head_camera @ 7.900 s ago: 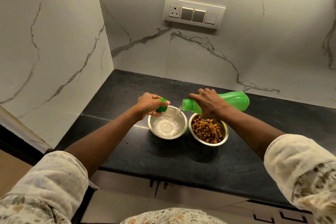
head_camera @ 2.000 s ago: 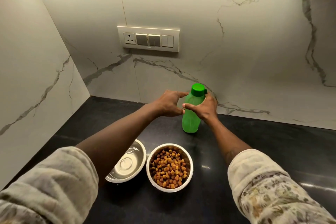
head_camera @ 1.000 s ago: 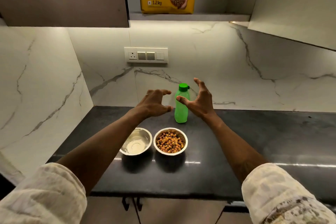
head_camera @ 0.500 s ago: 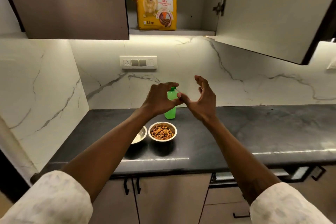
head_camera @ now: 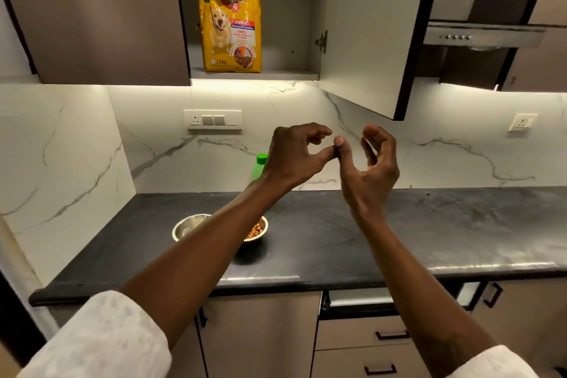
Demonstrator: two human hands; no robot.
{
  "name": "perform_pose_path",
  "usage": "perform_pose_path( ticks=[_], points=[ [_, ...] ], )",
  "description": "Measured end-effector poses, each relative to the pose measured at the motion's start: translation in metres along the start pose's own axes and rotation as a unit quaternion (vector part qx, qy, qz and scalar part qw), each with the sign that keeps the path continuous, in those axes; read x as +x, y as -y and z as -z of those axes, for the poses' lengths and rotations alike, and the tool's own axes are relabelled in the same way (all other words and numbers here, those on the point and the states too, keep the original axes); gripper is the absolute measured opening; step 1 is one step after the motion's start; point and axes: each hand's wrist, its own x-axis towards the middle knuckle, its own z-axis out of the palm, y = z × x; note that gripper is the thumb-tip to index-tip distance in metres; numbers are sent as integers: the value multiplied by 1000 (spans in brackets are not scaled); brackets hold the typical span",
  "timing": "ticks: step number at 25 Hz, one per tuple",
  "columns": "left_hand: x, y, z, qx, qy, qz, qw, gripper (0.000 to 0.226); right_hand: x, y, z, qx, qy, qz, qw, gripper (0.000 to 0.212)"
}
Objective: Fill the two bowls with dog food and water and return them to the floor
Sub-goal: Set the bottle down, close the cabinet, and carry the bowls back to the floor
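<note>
Now both hands are up in front of the wall, empty: the left hand (head_camera: 294,156) and right hand (head_camera: 371,172) each have a loose, curled grip, fingers apart, clamped on nothing, thumbs nearly touching. Down on the counter (head_camera: 399,236) sit the two bowls side by side, the steel bowl (head_camera: 185,225) on the left and the kibble bowl (head_camera: 257,230) partly hidden by the left forearm; whether the steel one holds water I cannot tell. A green bottle (head_camera: 259,166) stands capped behind them. My guess is lifting comes next: take each bowl level by the rim, slowly. Mind the open cupboard door (head_camera: 365,34) overhead. Plenty of bare counter lies to the right.
</note>
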Motion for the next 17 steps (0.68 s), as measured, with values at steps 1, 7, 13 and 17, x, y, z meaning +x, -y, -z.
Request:
perform_pose_path(
  ticks=[1, 7, 13, 17],
  points=[
    [4, -12, -6, -2, -6, -3, 1000, 46, 6, 2, 8, 10, -20, -2, 1000, 61],
    [31, -57, -39, -19, -26, -22, 999, 38, 37, 9, 30, 36, -92, -26, 995, 65],
    [40, -58, -45, -42, -43, 6, 998, 35, 43, 11, 22, 78, -81, -45, 993, 46],
    [35, -40, -27, -44, -66, 9, 997, 33, 34, 17, -2, 80, -92, -38, 992, 37]
  ],
)
